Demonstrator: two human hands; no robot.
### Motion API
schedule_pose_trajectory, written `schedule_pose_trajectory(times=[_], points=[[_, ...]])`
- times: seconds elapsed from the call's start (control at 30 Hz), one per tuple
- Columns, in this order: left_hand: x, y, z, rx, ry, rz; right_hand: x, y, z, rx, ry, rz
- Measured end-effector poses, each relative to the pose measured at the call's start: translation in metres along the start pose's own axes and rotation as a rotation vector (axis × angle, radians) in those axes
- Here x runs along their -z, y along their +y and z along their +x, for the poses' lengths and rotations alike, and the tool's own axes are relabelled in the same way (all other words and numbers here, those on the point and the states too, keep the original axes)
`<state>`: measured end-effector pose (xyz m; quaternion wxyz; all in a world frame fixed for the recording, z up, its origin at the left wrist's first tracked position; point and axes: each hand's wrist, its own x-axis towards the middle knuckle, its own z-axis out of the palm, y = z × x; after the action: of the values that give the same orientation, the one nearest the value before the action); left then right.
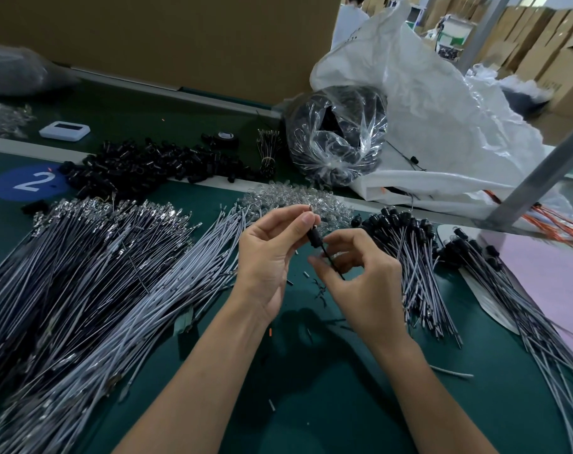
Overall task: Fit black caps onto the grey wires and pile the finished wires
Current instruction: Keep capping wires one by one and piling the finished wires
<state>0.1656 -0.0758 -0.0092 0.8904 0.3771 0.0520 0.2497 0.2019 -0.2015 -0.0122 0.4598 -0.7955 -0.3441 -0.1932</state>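
Two hands fit one cap above the table (311,404).
Left hand (272,253) pinches the black cap (313,236); right hand (367,283) pinches what seems its wire (331,261), between uncapped grey wires (98,273) and capped pile (409,253).

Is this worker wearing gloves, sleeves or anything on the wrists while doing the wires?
Both the left hand and the right hand are bare, with no gloves. The forearms are bare too: no sleeves reach into view, and neither wrist carries a watch or bracelet. The visible nails are short and unpainted.
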Motion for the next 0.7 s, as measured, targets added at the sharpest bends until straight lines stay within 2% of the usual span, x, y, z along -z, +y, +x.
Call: schedule_pose_trajectory(times=[0.1,0.2,0.37,0.57,0.7], points=[[-0.0001,0.0007,-0.0007,0.000,0.009,-0.018,-0.0020,0.0011,-0.0015,0.188,0.111,-0.183],[-0.0004,0.0022,-0.0012,-0.001,0.014,-0.018,-0.0039,0.0020,-0.0023,0.246,0.153,-0.222],[-0.0009,0.0027,-0.0015,-0.009,0.030,-0.010,-0.0046,0.0008,-0.0025,0.157,0.162,-0.148],[0.0004,0.0020,-0.0017,-0.004,0.036,0.005,-0.0034,-0.0031,-0.0008,-0.056,0.071,0.068],[0.0005,0.0026,-0.0014,0.001,0.035,0.029,-0.0034,-0.0027,0.0004,-0.133,0.020,0.116]])
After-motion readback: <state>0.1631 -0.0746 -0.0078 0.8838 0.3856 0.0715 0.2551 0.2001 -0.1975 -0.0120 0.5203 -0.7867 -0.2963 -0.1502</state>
